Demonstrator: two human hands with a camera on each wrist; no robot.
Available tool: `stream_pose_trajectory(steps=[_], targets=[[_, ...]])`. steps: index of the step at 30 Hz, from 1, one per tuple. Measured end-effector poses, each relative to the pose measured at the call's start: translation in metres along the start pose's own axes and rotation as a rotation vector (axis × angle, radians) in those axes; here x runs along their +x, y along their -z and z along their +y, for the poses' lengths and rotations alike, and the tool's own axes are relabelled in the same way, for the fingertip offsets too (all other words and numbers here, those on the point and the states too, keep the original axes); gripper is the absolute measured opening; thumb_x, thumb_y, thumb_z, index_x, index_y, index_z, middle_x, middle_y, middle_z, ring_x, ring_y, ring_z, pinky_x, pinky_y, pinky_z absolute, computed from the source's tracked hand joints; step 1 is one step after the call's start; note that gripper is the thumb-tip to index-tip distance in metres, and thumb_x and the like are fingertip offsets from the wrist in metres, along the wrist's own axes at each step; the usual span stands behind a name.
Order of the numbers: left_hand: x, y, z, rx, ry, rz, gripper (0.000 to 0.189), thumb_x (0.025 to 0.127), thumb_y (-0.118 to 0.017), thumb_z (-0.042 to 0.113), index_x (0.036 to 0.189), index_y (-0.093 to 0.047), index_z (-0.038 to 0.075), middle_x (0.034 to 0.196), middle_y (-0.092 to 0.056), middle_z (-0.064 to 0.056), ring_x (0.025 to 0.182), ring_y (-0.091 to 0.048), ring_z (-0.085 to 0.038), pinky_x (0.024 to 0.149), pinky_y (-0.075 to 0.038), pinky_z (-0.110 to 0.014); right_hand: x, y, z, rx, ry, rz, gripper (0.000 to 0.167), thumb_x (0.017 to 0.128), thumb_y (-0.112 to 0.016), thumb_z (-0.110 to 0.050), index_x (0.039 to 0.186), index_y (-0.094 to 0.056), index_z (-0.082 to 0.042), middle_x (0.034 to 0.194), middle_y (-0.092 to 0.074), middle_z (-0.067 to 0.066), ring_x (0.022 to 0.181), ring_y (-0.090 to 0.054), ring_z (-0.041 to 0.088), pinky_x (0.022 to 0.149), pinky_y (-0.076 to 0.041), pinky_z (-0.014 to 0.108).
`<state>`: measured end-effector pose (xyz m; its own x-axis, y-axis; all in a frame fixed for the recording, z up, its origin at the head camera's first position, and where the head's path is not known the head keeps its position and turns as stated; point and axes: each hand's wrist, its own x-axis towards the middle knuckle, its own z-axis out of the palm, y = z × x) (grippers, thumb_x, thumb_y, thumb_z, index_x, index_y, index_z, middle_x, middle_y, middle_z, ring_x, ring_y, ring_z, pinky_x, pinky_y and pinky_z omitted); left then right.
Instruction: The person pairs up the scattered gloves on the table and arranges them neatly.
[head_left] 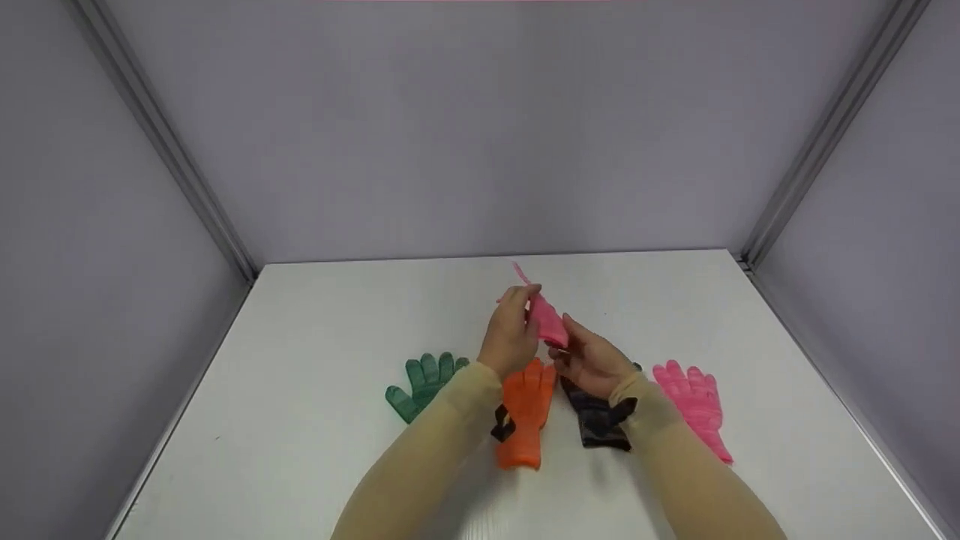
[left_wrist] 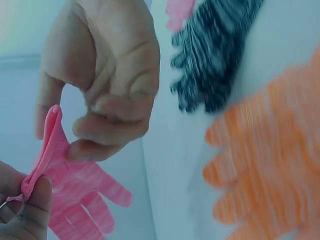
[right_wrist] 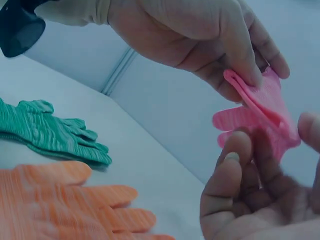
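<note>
Above the table, a pink knitted glove [head_left: 549,322] hangs from my left hand [head_left: 510,337], which pinches it at the cuff. The left wrist view shows the folded cuff edge held between the left thumb [left_wrist: 37,205] and fingers, with the glove's fingers hanging down. My right hand [head_left: 596,364] is at the other end of the cuff. Its thumb [right_wrist: 311,131] and loosely bent fingers [right_wrist: 235,165] lie on either side of the cuff's corner, apparently without gripping it. Whether the right fingertips touch the fabric is hard to tell.
On the white table [head_left: 300,360] lie a green glove [head_left: 426,379], an orange glove [head_left: 529,405], a black glove [head_left: 592,420] and another pink glove [head_left: 694,397]. The forearms partly cover the green and black ones. Grey walls [head_left: 480,135] enclose the back and sides.
</note>
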<state>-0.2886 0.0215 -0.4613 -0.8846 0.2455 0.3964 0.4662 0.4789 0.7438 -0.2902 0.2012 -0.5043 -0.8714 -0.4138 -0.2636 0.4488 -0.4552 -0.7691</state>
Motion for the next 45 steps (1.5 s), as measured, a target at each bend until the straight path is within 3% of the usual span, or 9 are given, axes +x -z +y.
stream_pose_trajectory(steps=[5,11,15,20,25,29,35,42,45], targets=[[-0.006,-0.011,0.010,-0.024,-0.050,-0.039,0.046,0.094,-0.056,0.001,0.138,-0.044,0.005,0.126,-0.051,-0.006,0.096,-0.056,-0.010,0.084,-0.047,-0.014,-0.016,0.017,-0.014,-0.097,0.136,-0.048,0.034,0.098,-0.056,-0.023,0.129,-0.055,-0.008,0.108,-0.061,0.005,0.090,-0.053,0.017,0.075,-0.045,0.029],[-0.014,-0.032,0.016,-0.078,-0.031,-0.082,0.049,0.093,-0.057,-0.001,0.139,-0.043,0.006,0.126,-0.051,-0.006,0.091,-0.058,-0.010,0.078,-0.048,-0.015,-0.039,0.039,-0.028,-0.268,0.178,0.012,0.057,0.093,-0.064,-0.016,0.144,-0.040,-0.011,0.108,-0.064,0.004,0.090,-0.057,0.015,0.083,-0.046,0.033],[-0.020,-0.053,0.024,-0.068,-0.036,-0.095,0.051,0.091,-0.057,-0.002,0.140,-0.043,0.008,0.128,-0.050,-0.003,0.088,-0.055,-0.008,0.078,-0.047,-0.014,-0.056,0.056,-0.036,-0.374,0.214,0.017,0.060,0.094,-0.062,-0.012,0.147,-0.035,-0.009,0.117,-0.060,0.005,0.099,-0.056,0.016,0.089,-0.045,0.033],[-0.028,-0.080,0.036,-0.046,-0.055,-0.113,0.055,0.091,-0.058,-0.002,0.141,-0.041,0.010,0.132,-0.049,0.002,0.103,-0.052,-0.004,0.089,-0.043,-0.014,-0.079,0.078,-0.041,-0.441,0.262,-0.013,0.059,0.095,-0.057,-0.006,0.148,-0.030,-0.005,0.126,-0.054,0.010,0.108,-0.055,0.017,0.089,-0.048,0.030],[-0.035,-0.104,0.045,0.000,-0.063,-0.110,0.055,0.090,-0.060,0.001,0.140,-0.042,0.012,0.133,-0.049,0.004,0.120,-0.047,-0.002,0.101,-0.036,-0.017,-0.097,0.097,-0.044,-0.519,0.255,-0.017,0.064,0.094,-0.057,0.000,0.149,-0.026,-0.005,0.124,-0.055,0.014,0.105,-0.059,0.019,0.086,-0.051,0.030],[-0.039,-0.120,0.050,-0.015,-0.019,-0.117,0.055,0.089,-0.062,0.002,0.140,-0.043,0.014,0.129,-0.051,0.005,0.114,-0.049,-0.001,0.097,-0.039,-0.015,-0.106,0.110,-0.043,-0.632,0.248,0.040,0.066,0.093,-0.060,-0.002,0.149,-0.026,-0.008,0.122,-0.057,0.014,0.100,-0.061,0.020,0.082,-0.053,0.033],[-0.040,-0.146,0.057,-0.171,0.110,-0.185,0.057,0.089,-0.063,-0.002,0.137,-0.046,0.023,0.118,-0.058,0.010,0.092,-0.055,0.001,0.079,-0.046,-0.013,-0.119,0.130,-0.043,-0.726,0.228,0.148,0.067,0.092,-0.063,-0.010,0.149,-0.028,-0.012,0.126,-0.055,0.013,0.107,-0.059,0.022,0.088,-0.052,0.039],[-0.045,-0.171,0.060,-0.095,0.121,-0.230,0.048,0.089,-0.065,0.003,0.129,-0.056,0.027,0.123,-0.059,0.015,0.114,-0.053,0.000,0.096,-0.042,-0.018,-0.127,0.155,-0.038,-0.784,0.192,0.175,0.063,0.093,-0.063,-0.012,0.147,-0.032,-0.009,0.122,-0.054,0.014,0.106,-0.057,0.021,0.085,-0.051,0.036],[-0.047,-0.180,0.062,-0.092,0.153,-0.269,0.044,0.089,-0.065,0.003,0.124,-0.061,0.029,0.116,-0.060,0.017,0.107,-0.054,0.001,0.092,-0.044,-0.019,-0.132,0.165,-0.037,-0.786,0.160,0.180,0.056,0.094,-0.061,-0.011,0.143,-0.036,-0.004,0.117,-0.055,0.012,0.103,-0.057,0.021,0.084,-0.052,0.037]])
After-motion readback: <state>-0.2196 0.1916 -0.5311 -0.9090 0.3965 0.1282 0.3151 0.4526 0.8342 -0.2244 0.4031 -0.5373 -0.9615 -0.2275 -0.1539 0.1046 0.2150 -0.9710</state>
